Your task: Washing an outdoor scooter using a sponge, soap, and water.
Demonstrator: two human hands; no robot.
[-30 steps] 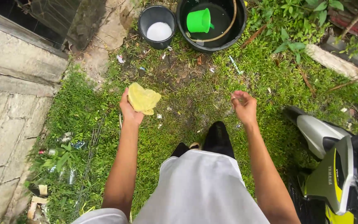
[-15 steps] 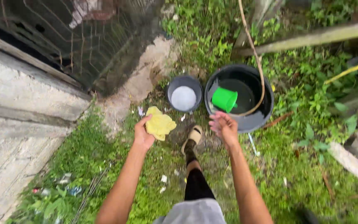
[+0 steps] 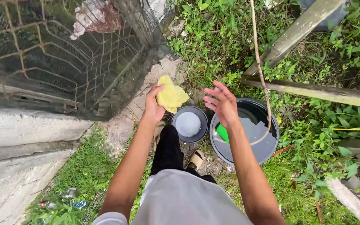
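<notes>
Left hand (image 3: pixel 153 106): raised in front of the body, fingers clamped on a crumpled yellow cloth (image 3: pixel 171 96), which bunches above and to the right of the palm and hangs in the air just over the far rim of the small pail (image 3: pixel 188 124), not touching it. Right hand (image 3: pixel 222 104): empty, fingers spread apart and slightly curled, held over the near-left rim of the big tub (image 3: pixel 246 131), touching nothing. Small pail: dark, round, standing on the ground, filled with pale, foamy-looking liquid; it sits just beside the tub, to its left. Big tub: dark, round, holding water, with a green scoop (image 3: pixel 222 133) partly hidden under the right wrist and a thin hose (image 3: pixel 262 79) running down into it from above. Person's legs: dark trousers and a sandalled foot (image 3: pixel 196 159) planted right at the near edge of the pail. Surroundings: wire mesh (image 3: pixel 63 58) and a concrete ledge (image 3: pixel 26 133) to the left, grass and weeds all about, weathered planks (image 3: pixel 313 89) lying to the right. Handling note, as judged: the cloth is soft and will hold liquid, so keep it gathered in the fist and keep it over the pail's mouth rather than the grass; the free hand is well placed to help squeeze the cloth or to take up the scoop, and the foot stands close enough to the pail to tip it if shifted carelessly.
</notes>
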